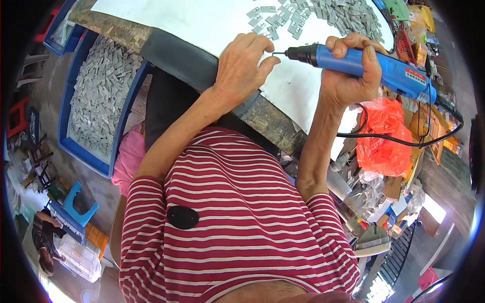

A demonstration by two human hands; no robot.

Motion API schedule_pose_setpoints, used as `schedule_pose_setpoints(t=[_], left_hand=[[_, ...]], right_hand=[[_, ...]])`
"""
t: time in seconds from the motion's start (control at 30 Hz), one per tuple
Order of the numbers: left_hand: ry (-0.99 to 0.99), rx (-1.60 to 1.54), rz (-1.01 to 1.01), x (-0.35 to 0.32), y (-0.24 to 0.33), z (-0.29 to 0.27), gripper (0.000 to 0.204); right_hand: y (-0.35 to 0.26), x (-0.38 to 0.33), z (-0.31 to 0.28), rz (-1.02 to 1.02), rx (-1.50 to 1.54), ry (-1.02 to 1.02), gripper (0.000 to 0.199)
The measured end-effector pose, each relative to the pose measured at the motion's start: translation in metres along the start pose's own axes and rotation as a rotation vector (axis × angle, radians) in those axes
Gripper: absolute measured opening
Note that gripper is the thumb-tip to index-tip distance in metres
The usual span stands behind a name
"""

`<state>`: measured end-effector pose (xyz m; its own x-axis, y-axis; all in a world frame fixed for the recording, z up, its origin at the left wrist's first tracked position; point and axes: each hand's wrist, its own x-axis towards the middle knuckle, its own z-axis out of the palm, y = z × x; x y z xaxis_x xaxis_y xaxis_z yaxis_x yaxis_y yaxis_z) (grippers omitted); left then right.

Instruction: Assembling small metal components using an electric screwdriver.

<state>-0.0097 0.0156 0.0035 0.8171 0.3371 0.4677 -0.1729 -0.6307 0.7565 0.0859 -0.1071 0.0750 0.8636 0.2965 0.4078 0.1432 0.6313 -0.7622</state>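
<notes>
My right hand [351, 76] is wrapped round a blue electric screwdriver [394, 70] with a black nose. Its thin bit points left, toward my left hand [242, 65]. The fingers of that hand are curled, with thumb and forefinger on either side of the bit's tip; whatever they may hold is too small or hidden to make out. Beyond both hands, a loose heap of small grey flat pieces [348, 19] lies on the white table covering [202, 22]. Several more such pieces are spread singly at the heap's left side.
A blue crate [64, 118] full of similar grey pieces stands to my left. The screwdriver's black cable [384, 136] loops down at the right, past an orange-red plastic bag [386, 141]. A worn table edge [273, 118] runs close to my body. A blue stool [78, 207] stands lower left.
</notes>
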Motion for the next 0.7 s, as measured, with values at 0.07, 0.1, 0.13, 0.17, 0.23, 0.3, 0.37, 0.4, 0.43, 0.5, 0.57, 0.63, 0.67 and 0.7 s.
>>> schedule_pose_setpoints(t=[0.07, 0.1, 0.13, 0.17, 0.23, 0.3, 0.37, 0.4, 0.43, 0.5, 0.57, 0.63, 0.67, 0.7], left_hand=[[0.007, -0.004, 0.007, 0.0001, -0.0009, 0.0008, 0.017], [0.008, -0.003, 0.006, 0.0, -0.0016, 0.0009, 0.017], [0.014, -0.018, 0.008, -0.0002, -0.0022, 0.001, 0.015], [0.02, -0.033, 0.01, -0.0003, -0.0027, 0.001, 0.014], [0.02, -0.043, 0.004, -0.0002, -0.003, 0.001, 0.014], [0.02, -0.053, -0.003, -0.0002, -0.003, 0.0011, 0.013], [0.02, -0.066, -0.009, -0.0006, -0.0033, 0.0011, 0.012], [0.021, -0.066, -0.01, -0.0009, -0.0037, 0.0012, 0.012], [0.021, -0.069, -0.007, -0.0012, -0.0043, 0.0016, 0.012], [0.021, -0.071, -0.005, -0.0014, -0.0044, 0.001, 0.012], [-0.025, -0.015, 0.011, -0.0009, -0.0033, -0.0011, 0.013], [-0.025, -0.014, 0.021, -0.0011, -0.0055, -0.001, 0.013], [-0.024, -0.014, 0.031, -0.0013, -0.0063, -0.0013, 0.014], [-0.023, -0.013, 0.029, -0.0015, -0.0064, -0.0018, 0.014]], right_hand=[[-0.0004, 0.0001, -0.0002, 0.008, 0.005, 0.004, 0.014], [-0.0005, 0.0001, -0.0001, 0.015, 0.009, 0.007, 0.014], [-0.0004, 0.0, 0.0003, 0.015, 0.009, 0.006, 0.014], [-0.0003, -0.0001, 0.0008, 0.012, 0.003, 0.007, 0.014], [-0.0001, -0.0001, 0.0013, 0.01, -0.004, 0.008, 0.014], [0.0002, 0.0, 0.0014, 0.007, -0.008, -0.001, 0.014], [0.0007, 0.0005, 0.0008, 0.008, -0.007, -0.009, 0.014], [0.0008, 0.0006, 0.0006, 0.008, -0.007, -0.015, 0.014], [0.0008, 0.0004, 0.0009, 0.008, -0.007, -0.015, 0.014], [0.0007, -0.0003, 0.0015, 0.018, 0.006, -0.005, 0.014], [0.0003, 0.0002, -0.0005, 0.014, -0.002, -0.004, 0.014], [0.0003, 0.0005, -0.0005, 0.012, -0.009, -0.005, 0.014], [0.0006, 0.0007, 0.0005, 0.015, -0.002, 0.002, 0.014], [0.0009, 0.0008, 0.0014, 0.018, 0.004, 0.01, 0.014]])
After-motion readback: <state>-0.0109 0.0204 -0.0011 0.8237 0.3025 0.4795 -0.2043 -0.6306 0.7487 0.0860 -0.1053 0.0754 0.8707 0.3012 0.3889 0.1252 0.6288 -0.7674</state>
